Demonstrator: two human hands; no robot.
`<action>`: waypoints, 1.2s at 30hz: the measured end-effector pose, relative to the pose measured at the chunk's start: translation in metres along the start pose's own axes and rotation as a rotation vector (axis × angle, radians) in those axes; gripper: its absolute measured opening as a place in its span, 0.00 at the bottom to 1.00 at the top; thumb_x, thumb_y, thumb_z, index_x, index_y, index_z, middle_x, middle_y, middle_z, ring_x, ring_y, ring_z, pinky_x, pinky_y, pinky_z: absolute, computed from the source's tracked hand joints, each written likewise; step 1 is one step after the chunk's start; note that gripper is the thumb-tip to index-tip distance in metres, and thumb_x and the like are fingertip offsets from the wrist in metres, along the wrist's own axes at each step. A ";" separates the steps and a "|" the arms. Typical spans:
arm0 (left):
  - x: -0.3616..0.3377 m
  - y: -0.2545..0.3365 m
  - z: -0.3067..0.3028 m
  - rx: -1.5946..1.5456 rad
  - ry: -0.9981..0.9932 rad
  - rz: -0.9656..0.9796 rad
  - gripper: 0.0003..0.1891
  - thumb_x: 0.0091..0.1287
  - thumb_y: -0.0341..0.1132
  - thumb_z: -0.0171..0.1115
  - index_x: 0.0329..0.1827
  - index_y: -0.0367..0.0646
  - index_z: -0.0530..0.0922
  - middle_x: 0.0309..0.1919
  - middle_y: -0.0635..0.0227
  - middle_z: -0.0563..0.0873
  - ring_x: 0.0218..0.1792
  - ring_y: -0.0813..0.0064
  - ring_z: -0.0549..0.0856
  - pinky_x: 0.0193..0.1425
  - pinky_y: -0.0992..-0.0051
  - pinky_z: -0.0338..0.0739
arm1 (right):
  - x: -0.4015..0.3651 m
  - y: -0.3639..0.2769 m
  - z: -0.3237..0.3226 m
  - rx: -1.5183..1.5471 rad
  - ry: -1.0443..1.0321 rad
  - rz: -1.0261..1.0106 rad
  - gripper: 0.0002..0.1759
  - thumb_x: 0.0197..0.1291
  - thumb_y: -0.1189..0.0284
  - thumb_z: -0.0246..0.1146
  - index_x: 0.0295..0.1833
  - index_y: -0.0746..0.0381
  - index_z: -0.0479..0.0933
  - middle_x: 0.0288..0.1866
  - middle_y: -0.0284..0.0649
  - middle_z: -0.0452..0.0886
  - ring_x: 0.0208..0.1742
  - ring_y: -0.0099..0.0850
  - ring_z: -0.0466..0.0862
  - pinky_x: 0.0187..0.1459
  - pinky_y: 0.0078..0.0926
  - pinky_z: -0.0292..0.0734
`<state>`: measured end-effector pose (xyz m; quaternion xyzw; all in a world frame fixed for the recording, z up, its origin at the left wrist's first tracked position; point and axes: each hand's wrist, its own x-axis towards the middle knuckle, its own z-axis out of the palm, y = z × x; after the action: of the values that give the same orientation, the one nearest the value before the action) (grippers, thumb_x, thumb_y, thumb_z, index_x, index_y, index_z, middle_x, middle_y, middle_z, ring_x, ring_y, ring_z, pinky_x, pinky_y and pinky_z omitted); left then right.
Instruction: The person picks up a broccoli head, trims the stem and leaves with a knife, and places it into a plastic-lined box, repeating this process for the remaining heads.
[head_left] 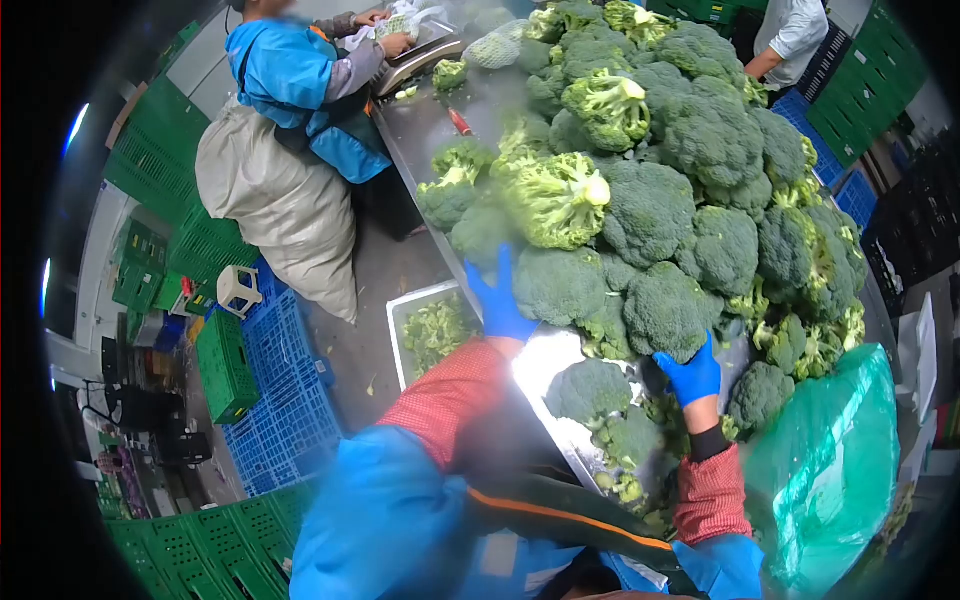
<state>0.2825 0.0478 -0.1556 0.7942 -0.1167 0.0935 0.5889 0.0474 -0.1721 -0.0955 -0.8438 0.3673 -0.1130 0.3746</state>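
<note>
A big heap of broccoli heads (680, 170) covers a steel table (545, 355). My left hand (497, 297), in a blue glove, lies with fingers spread against the heap's left edge, touching a dark green head (560, 285). My right hand (690, 375), also blue-gloved, grips the underside of another broccoli head (667, 310) at the heap's near side. A smaller head (588, 390) lies on the table between my arms. Red sleeves and a blue apron cover my arms and chest.
A co-worker in a blue apron (300, 90) stands at the table's far left end by a scale. Another person's sleeve (790, 30) shows at the top right. A metal tray of trimmings (430, 330), blue and green crates (270, 400), and a green bag (825, 460) surround the table.
</note>
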 end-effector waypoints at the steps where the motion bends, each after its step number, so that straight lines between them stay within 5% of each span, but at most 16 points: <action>1: 0.013 -0.017 0.003 -0.206 0.038 -0.073 0.45 0.54 0.42 0.73 0.73 0.47 0.57 0.70 0.52 0.54 0.71 0.57 0.60 0.72 0.61 0.61 | 0.001 -0.005 0.008 0.029 -0.002 -0.024 0.52 0.45 0.54 0.74 0.71 0.67 0.57 0.36 0.54 0.85 0.36 0.51 0.85 0.38 0.41 0.80; 4: 0.053 -0.042 0.009 -0.732 0.093 -0.330 0.59 0.43 0.50 0.78 0.77 0.51 0.49 0.73 0.47 0.49 0.73 0.51 0.53 0.73 0.57 0.58 | -0.007 -0.042 0.033 0.036 -0.007 -0.015 0.46 0.46 0.55 0.73 0.67 0.67 0.64 0.38 0.53 0.85 0.37 0.49 0.85 0.40 0.41 0.80; 6: 0.076 -0.032 -0.002 -0.885 -0.001 -0.386 0.50 0.53 0.46 0.71 0.76 0.48 0.51 0.72 0.51 0.52 0.71 0.57 0.58 0.72 0.61 0.61 | 0.001 -0.052 0.059 0.177 -0.099 0.031 0.43 0.46 0.61 0.75 0.65 0.66 0.65 0.47 0.50 0.84 0.45 0.44 0.85 0.46 0.37 0.79; 9: 0.124 -0.022 -0.021 -1.120 -0.161 -0.465 0.36 0.69 0.41 0.59 0.75 0.43 0.52 0.71 0.58 0.57 0.69 0.66 0.64 0.71 0.67 0.65 | 0.013 -0.088 0.093 0.065 -0.090 -0.128 0.45 0.46 0.52 0.74 0.66 0.64 0.64 0.52 0.52 0.82 0.50 0.47 0.84 0.49 0.37 0.79; 16: 0.219 -0.062 -0.023 -1.209 -0.168 -0.427 0.30 0.68 0.39 0.61 0.71 0.44 0.60 0.65 0.61 0.66 0.61 0.69 0.71 0.62 0.69 0.70 | 0.039 -0.172 0.128 0.124 -0.029 -0.440 0.47 0.44 0.48 0.74 0.65 0.61 0.66 0.54 0.50 0.81 0.52 0.49 0.82 0.51 0.38 0.78; 18: 0.244 -0.081 -0.015 -1.197 -0.131 -0.397 0.29 0.68 0.38 0.61 0.69 0.44 0.62 0.63 0.62 0.69 0.58 0.69 0.73 0.60 0.69 0.72 | 0.046 -0.189 0.139 0.031 -0.087 -0.221 0.46 0.45 0.47 0.72 0.65 0.61 0.66 0.54 0.50 0.81 0.51 0.48 0.82 0.50 0.38 0.78; 21: 0.287 -0.111 -0.004 -1.141 -0.043 -0.318 0.27 0.67 0.38 0.62 0.67 0.44 0.65 0.61 0.63 0.72 0.55 0.70 0.76 0.57 0.70 0.75 | 0.062 -0.213 0.149 -0.001 -0.139 -0.418 0.46 0.45 0.45 0.71 0.64 0.61 0.66 0.52 0.50 0.82 0.49 0.48 0.82 0.49 0.38 0.79; 24: 0.324 -0.140 0.002 -1.076 0.029 -0.260 0.24 0.67 0.37 0.63 0.65 0.44 0.68 0.58 0.65 0.76 0.51 0.71 0.79 0.53 0.71 0.77 | 0.072 -0.237 0.170 0.000 -0.123 -0.312 0.49 0.46 0.44 0.69 0.66 0.62 0.61 0.49 0.50 0.83 0.46 0.49 0.83 0.46 0.40 0.79; 31: 0.266 -0.135 -0.045 -1.275 0.006 -0.475 0.19 0.71 0.40 0.54 0.63 0.45 0.74 0.54 0.65 0.80 0.54 0.71 0.79 0.60 0.72 0.72 | 0.045 -0.286 0.126 -0.044 -0.228 -0.235 0.49 0.47 0.47 0.70 0.68 0.62 0.60 0.52 0.51 0.82 0.50 0.48 0.83 0.49 0.39 0.79; 34: 0.227 -0.133 -0.057 -1.344 0.003 -0.549 0.19 0.73 0.43 0.51 0.62 0.46 0.76 0.53 0.65 0.82 0.56 0.71 0.78 0.63 0.73 0.70 | 0.041 -0.230 0.136 0.092 -0.113 -0.367 0.48 0.46 0.50 0.72 0.68 0.63 0.62 0.54 0.51 0.81 0.54 0.45 0.82 0.52 0.37 0.78; 36: 0.208 -0.141 -0.060 -1.338 0.017 -0.536 0.20 0.72 0.45 0.52 0.61 0.46 0.76 0.53 0.67 0.82 0.55 0.70 0.79 0.63 0.73 0.69 | 0.037 -0.211 0.135 0.065 -0.046 -0.349 0.48 0.45 0.50 0.74 0.67 0.63 0.64 0.47 0.48 0.83 0.47 0.40 0.84 0.48 0.35 0.78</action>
<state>0.5227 0.1287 -0.2077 0.2638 0.0546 -0.1398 0.9528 0.2493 -0.0295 -0.0411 -0.8846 0.2027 -0.1687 0.3846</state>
